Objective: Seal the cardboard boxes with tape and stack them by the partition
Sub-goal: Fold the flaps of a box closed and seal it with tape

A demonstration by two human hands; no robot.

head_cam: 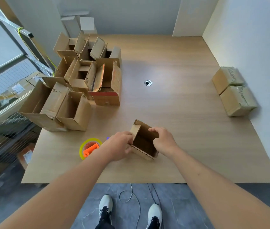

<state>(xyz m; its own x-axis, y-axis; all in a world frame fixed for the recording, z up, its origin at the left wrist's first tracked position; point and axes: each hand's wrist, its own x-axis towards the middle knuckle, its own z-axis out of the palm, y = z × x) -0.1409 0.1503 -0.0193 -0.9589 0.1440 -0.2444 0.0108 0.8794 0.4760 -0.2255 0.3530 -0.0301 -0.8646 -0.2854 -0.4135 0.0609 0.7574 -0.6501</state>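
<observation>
Head view: fingers of both hands (120, 145) (163, 140) grip an open, empty box (145, 141).

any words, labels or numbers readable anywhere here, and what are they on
None can be read.
Sealed boxes by the partition: dark markings under the tape, too blurred to read.
Open boxes at the far left: dark print on several flaps, too small to read.
Red-striped box: red band and reddish print, illegible.
Box in the left hand and right hand: no print visible.
Tape dispenser: no text visible.
</observation>
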